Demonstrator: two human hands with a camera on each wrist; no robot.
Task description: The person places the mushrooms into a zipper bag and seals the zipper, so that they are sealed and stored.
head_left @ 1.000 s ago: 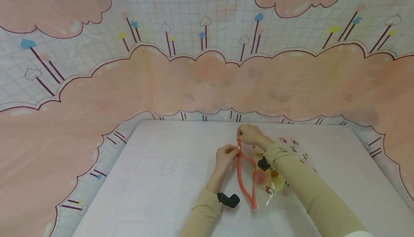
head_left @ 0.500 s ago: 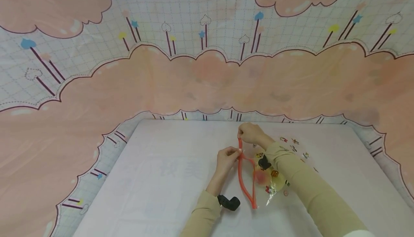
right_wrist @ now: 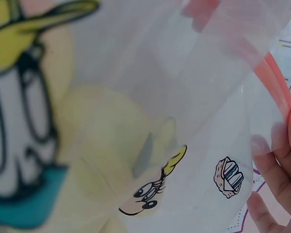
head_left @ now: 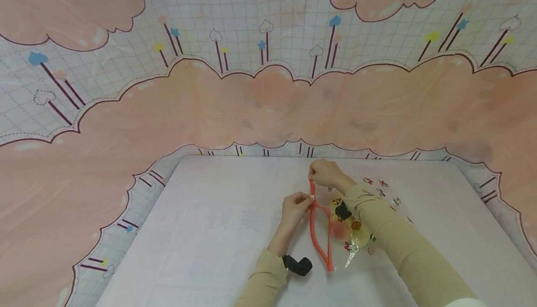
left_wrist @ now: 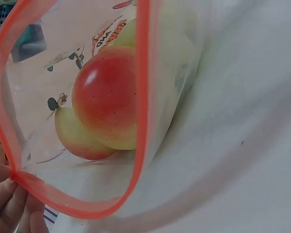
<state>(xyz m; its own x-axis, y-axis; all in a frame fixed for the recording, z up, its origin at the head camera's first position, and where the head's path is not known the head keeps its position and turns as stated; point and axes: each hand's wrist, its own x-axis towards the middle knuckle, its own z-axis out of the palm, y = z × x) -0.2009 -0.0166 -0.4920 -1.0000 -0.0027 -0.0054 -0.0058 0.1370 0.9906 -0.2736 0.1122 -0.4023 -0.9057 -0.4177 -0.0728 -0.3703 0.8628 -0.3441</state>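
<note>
A clear zip bag (head_left: 312, 225) with an orange-red zip strip and printed cartoon figures lies on the table. Its mouth gapes in the left wrist view, and inside are round red-and-yellow fruits (left_wrist: 106, 92), apple- or peach-like. At the far end of the strip, my right hand (head_left: 327, 173) pinches the corner; the right wrist view shows its fingers (right_wrist: 283, 160) at the strip. My left hand (head_left: 295, 210) pinches the strip a little nearer, beside a small white piece. The fruits show blurred through the film in the right wrist view.
A white table (head_left: 218, 228) spreads under the bag, widest to the left. Behind it hangs a patterned cloth (head_left: 268, 106) with pink clouds. My right sleeve (head_left: 398, 242) covers part of the bag.
My left hand has shifted slightly toward me along the strip, and the white piece lies a bit lower. My right hand stays nearly in place at the far end.
</note>
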